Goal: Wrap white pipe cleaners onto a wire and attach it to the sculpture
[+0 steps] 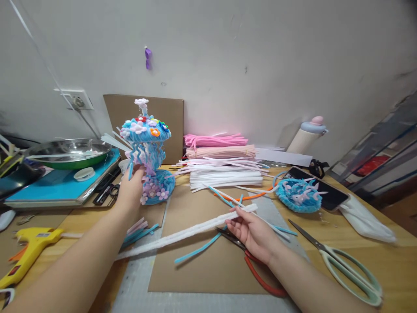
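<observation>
My left hand is closed around the middle of a blue pipe-cleaner ornament, its fingertips partly hidden. The ornament has a flower-covered domed top, curly hanging strands and a round blue base. Pinched between the fingers of my right hand is a bundle of long white pipe cleaners, slanting down to the left over the cardboard sheet. Red-handled scissors lie beneath that hand. A loose blue pipe cleaner rests beside them.
Pink and white pipe-cleaner stacks line the wall. To the right are green-handled scissors, a blue woven piece, a phone and a bottle. On the left are a yellow glue gun and a metal dish.
</observation>
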A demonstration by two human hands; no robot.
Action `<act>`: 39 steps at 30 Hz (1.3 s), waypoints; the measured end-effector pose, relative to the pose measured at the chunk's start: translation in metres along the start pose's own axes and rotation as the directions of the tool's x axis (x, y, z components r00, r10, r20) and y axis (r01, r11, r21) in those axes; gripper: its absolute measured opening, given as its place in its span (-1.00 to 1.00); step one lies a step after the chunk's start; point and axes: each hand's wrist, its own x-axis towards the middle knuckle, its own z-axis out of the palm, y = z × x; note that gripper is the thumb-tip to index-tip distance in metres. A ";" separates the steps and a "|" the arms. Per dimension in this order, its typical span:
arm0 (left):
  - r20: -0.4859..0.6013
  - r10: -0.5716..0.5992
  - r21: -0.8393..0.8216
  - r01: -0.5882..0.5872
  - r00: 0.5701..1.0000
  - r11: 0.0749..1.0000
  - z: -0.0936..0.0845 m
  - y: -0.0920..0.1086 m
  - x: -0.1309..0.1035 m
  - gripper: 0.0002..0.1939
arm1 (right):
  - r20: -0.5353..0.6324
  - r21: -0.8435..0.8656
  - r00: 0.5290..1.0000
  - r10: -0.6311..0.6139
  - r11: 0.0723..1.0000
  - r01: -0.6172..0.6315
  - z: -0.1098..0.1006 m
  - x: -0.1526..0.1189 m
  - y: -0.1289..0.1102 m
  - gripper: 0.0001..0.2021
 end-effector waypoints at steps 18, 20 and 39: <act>-0.701 -0.084 -0.061 0.057 0.708 0.996 -0.087 0.013 0.026 -0.56 | -0.037 0.032 0.999 -0.030 0.999 0.031 0.002 -0.004 -0.004 -0.82; -0.699 0.025 0.070 0.034 0.714 0.997 -0.085 0.014 0.011 -0.55 | -0.047 0.038 0.998 -0.038 0.999 0.040 0.002 -0.003 -0.004 -0.82; 0.166 -0.216 0.880 -0.046 0.962 0.472 0.002 -0.023 -0.015 0.13 | -0.012 0.008 0.999 -0.030 1.000 0.030 0.001 -0.002 0.000 -0.87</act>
